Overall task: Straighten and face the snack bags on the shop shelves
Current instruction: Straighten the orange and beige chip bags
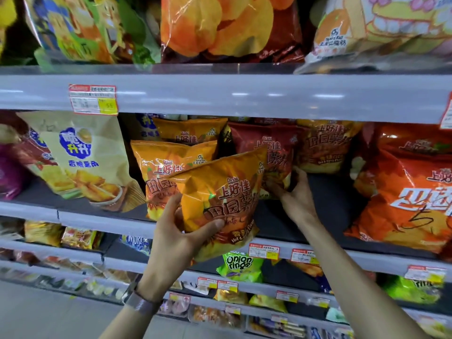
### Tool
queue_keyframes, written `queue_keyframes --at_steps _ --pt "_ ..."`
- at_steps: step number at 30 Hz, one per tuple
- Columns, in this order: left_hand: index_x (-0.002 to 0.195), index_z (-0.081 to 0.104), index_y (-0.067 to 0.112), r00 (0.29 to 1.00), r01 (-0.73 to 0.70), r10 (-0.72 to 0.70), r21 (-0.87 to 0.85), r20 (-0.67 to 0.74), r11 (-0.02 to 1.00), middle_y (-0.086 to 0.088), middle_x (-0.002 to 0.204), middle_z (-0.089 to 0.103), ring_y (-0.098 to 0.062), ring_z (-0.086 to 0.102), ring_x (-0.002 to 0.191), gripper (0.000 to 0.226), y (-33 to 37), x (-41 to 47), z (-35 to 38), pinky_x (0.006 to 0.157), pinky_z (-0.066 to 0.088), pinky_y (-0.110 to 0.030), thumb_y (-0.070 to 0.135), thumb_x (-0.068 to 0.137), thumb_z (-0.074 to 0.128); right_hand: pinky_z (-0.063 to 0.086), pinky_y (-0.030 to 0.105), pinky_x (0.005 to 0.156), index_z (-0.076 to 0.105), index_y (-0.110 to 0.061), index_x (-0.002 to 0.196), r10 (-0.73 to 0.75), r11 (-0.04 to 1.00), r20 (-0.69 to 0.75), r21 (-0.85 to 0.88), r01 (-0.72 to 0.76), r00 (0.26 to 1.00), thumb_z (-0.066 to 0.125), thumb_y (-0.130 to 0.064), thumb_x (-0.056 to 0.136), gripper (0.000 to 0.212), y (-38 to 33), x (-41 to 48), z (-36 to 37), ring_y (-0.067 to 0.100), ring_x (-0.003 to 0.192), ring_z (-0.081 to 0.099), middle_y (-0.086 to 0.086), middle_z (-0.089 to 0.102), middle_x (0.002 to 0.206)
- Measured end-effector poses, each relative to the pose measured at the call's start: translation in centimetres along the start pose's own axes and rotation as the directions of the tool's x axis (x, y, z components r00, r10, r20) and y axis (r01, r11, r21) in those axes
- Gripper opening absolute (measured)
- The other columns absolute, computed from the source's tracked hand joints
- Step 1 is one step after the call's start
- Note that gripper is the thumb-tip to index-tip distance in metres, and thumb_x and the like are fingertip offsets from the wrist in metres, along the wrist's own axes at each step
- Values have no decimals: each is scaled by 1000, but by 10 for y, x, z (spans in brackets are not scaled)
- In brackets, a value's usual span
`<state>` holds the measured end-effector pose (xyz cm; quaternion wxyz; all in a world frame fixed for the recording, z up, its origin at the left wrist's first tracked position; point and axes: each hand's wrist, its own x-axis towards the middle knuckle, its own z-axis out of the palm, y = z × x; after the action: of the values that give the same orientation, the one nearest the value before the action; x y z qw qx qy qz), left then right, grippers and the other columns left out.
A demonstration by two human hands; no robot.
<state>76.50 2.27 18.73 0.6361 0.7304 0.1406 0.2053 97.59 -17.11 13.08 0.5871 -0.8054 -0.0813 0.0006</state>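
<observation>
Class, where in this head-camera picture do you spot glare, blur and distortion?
Head view: light streaks glare on the grey metal shelf edge; the glossy orange crisp bag in the left hand is sharp, the dark red foil bag in the right hand glints; top-shelf bags blur; shelf lines bow.

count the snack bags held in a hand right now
2. The left hand grips an orange bag out in front of the middle shelf; the right hand grips the bottom of a dark red bag standing on that shelf. No other seems held.
</observation>
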Motion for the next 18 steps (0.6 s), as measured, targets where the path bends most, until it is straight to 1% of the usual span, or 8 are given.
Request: queue_keyframes --at_steps 3,5,9,10,12,14,16,18 --pt "127 59 16 999 -7 8 -11 51 1000 2 108 81 -18 79 97 65 0 3 9 81 65 -33 13 70 90 43 35 106 45 -30 145 14 999 -47 38 -12 999 82 -50 84 74 1 -12 -8 12 125 54 -9 58 137" --pt "128 59 18 997 -14 15 -12 71 1000 0 110 80 -19 79 99 66 0 7 20 84 65 -38 20 70 91 45 34 104 51 -31 140 40 993 -107 112 -28 993 76 -41 91 55 6 -23 -16 12 123 58 -12 64 128" --pt "129 59 24 994 -49 48 9 94 999 5 112 79 -15 78 99 68 4 18 55 84 65 -38 29 71 94 50 39 104 59 -46 121 80 979 -240 202 -31 968 60 -44 88 33 13 -55 -33 9 115 65 -16 70 114" --pt "129 59 25 994 -48 48 3 97 999 6 112 79 -13 78 99 68 5 22 65 84 66 -39 30 71 95 49 39 105 59 -46 120 80 974 -272 227 -17 959 60 -41 90 30 15 -62 -37 7 114 64 -16 69 115" --pt "131 58 27 993 -62 62 0 104 998 6 115 78 -12 77 101 71 5 32 87 86 65 -41 37 72 97 47 36 107 59 -38 124 83 962 -328 271 10 941 62 -28 99 27 15 -78 -43 3 113 61 -12 66 119" --pt "130 56 32 988 -109 104 39 118 993 9 118 76 -10 76 103 73 3 43 110 87 65 -41 48 72 95 47 30 102 57 -30 131 86 958 -342 288 17 936 61 -21 103 30 16 -89 -47 1 113 59 -6 65 124" --pt "125 57 33 981 -175 163 131 102 976 11 115 73 -10 72 102 70 3 51 132 85 63 -38 59 70 91 46 22 93 54 -28 137 76 959 -321 284 19 944 60 -22 104 34 17 -99 -49 1 114 60 -3 64 128" --pt "119 60 28 971 -238 224 222 86 946 8 112 66 -10 63 100 66 6 57 153 82 54 -20 62 71 88 47 13 86 54 -25 139 74 952 -322 303 29 944 60 -20 104 36 16 -105 -51 1 112 62 -3 65 127"
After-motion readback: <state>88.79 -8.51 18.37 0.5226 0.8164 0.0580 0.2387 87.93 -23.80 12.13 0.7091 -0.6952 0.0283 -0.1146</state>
